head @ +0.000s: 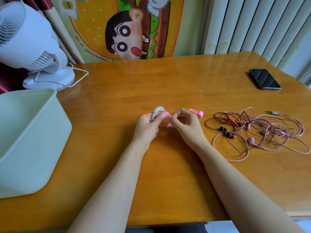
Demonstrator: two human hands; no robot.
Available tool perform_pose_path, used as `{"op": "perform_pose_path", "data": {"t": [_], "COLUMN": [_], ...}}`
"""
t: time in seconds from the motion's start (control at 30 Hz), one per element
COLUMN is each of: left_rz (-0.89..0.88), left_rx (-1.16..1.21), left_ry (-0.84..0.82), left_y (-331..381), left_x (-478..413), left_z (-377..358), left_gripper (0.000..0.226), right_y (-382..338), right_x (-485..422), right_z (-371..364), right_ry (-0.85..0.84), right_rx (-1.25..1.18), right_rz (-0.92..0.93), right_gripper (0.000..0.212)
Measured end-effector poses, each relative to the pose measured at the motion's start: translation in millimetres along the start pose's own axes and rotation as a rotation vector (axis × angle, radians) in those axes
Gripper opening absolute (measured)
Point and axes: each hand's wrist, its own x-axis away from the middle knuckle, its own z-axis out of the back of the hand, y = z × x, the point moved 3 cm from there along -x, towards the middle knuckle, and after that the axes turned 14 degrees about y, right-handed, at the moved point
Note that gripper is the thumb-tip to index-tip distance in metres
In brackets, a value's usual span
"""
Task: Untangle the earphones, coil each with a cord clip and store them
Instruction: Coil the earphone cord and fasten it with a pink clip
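We judge the white earphone coil (pixel 158 110) light and springy, so our left hand (pixel 147 127) grips its middle while our right hand (pixel 185 125) pinches the soft pink cord clip (pixel 166 114) beside it; tangled earphones (pixel 230 135) lie right of both hands.

Coiled white earphones (pixel 158 111), a small upright bundle of loops, held with a pink clip (pixel 166 114) touching its right side. A spare clip (pixel 199 113), also pink, lies just right. Further right, pink earphones (pixel 250 140) and dark-red earphones (pixel 230 135) lie loose, tangled together.
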Motion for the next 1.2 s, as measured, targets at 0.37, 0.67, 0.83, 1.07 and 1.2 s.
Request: {"op": "perform_pose_path", "data": {"t": [0.37,0.67,0.83,1.07,1.2], "left_rz": [-0.137,-0.235,-0.398,-0.446,-0.298], "left_rx": [0.008,-0.073,-0.195,-0.351,-0.341], "left_ry": [0.091,0.16,0.246,0.222,0.164], "left_y": [4.2,20.5,29.9,35.3,38.8], "left_x": [12.4,20.2,24.2,28.1,23.8], "left_z": [-2.5,-9.0,-15.3,-15.4,-14.3], "left_gripper": [0.02,0.027,0.031,0.037,0.038], "right_y": [-0.6,-1.1,-2.1,1.5,-1.1], "right_x": [-2.2,-3.2,-3.1,-4.5,-7.9], "right_z": [-0.9,4.0,6.1,6.7,8.3], "right_ry": [-0.113,0.01,-0.014,-0.042,0.041], "right_rx": [-0.171,-0.255,-0.309,-0.359,-0.42], "right_rz": [-0.131,-0.146,-0.178,-0.208,-0.17], "right_gripper": [0.024,0.024,0.025,0.015,0.011]}}
